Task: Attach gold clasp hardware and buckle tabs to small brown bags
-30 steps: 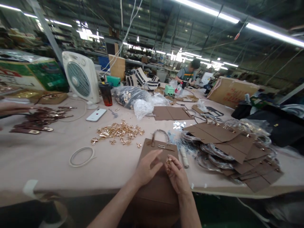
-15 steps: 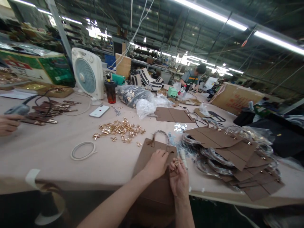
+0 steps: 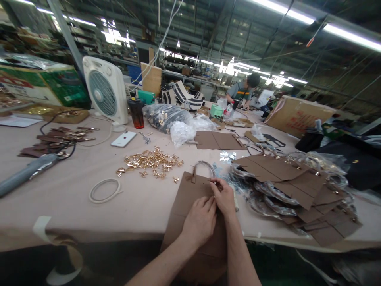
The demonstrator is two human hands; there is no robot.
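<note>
A flat brown bag piece (image 3: pixel 190 194) with a loop handle (image 3: pixel 203 164) lies in front of me at the table's near edge. My left hand (image 3: pixel 200 222) rests on it palm down, fingers curled against the material. My right hand (image 3: pixel 222 195) is further up the piece, thumb and fingers pinched at a small metal fitting near the handle's base. What the pinch holds is too small to name. A scatter of gold metal clasps (image 3: pixel 150 161) lies just beyond the piece to the left.
A stack of brown bag pieces (image 3: pixel 297 186) in plastic lies at right. A white ring of tape (image 3: pixel 104 190), a white phone (image 3: pixel 122 139), a fan (image 3: pixel 104 91), a red cup (image 3: pixel 137 113) and a grey tool (image 3: pixel 26 173) are at left. Another person (image 3: pixel 242 92) works far back.
My right hand has moved up from the piece's lower part to the handle's base. My left hand slid down and back. The co-worker's hand at left is gone; a grey tool now lies there.
</note>
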